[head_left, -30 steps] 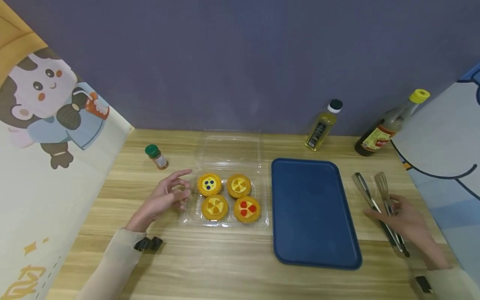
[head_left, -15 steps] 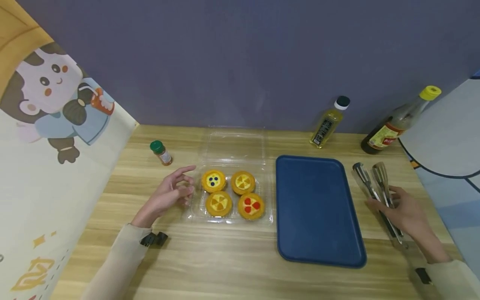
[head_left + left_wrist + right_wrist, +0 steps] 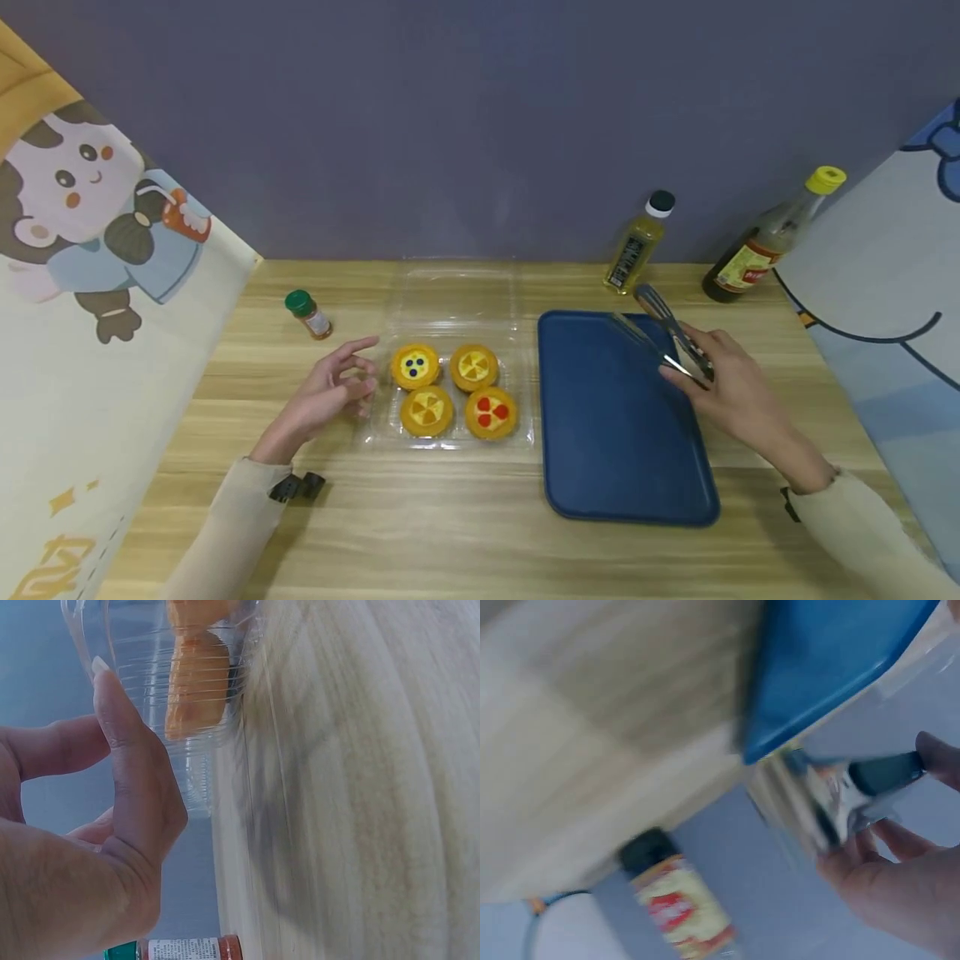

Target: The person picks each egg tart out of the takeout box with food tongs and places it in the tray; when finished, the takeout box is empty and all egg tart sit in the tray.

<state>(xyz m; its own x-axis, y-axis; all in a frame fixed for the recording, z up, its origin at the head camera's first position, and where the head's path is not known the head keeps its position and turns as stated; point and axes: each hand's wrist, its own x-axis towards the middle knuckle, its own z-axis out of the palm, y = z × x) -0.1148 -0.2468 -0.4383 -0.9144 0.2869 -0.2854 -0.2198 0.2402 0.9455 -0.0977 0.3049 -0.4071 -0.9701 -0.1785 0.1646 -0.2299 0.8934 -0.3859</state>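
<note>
My right hand grips a pair of metal tongs by the dark handles, their arms spread and pointing up-left over the upper right of the blue tray. In the right wrist view the tongs are blurred. My left hand hovers with loosely bent fingers at the left edge of an open clear plastic box. In the left wrist view a fingertip is right at the box's rim. Several egg tarts sit inside, including one with blue dots and one with red pieces.
A small green-capped spice jar stands behind my left hand. At the back right are an oil bottle and a yellow-capped sauce bottle. The box's raised lid lies toward the dark back wall.
My right hand has lifted the tongs from the table right of the tray and carried them up and left over the tray's corner. My left hand has stayed beside the box.
</note>
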